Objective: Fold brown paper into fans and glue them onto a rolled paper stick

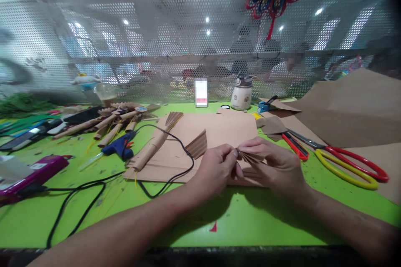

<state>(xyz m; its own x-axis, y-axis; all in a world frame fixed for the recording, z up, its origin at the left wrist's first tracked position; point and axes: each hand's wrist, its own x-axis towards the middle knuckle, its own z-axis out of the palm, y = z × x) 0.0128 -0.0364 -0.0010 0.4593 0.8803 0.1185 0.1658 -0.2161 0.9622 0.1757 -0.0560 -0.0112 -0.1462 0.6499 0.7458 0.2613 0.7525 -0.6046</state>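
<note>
Pinching the gathered end of a pleated paper [250, 157] between thumb and forefinger of the left hand [219, 164]; gripping its fanned folds with the bent fingers of the right hand [278, 164]. Holding it over the near edge of a stack of flat brown sheets [230, 123], on a bright green table [175, 217].

At back left, a clear cup [105, 91] with brown drink low inside. Right of centre at the back, a rounded, pale bottle [242, 95] under a dark lid, contents hidden. Nearby, a small blue jar [263, 107] with a dark stick at its top; impossible to tell whether inside or across.

Just left of the left hand, a second folded fan [198, 146], sharply creased. Farther left, a smooth paper tube [152, 148] with a fringed end and yellow string, then a heap of similar rolls [109, 125]. Near the tube, a blue plastic glue gun [119, 147]. At right, scissors [351, 167] with glossy red and yellow loop handles.

On the bottle, small brown pictures; on a purple gadget [44, 173], a white sticker too small to read.
</note>
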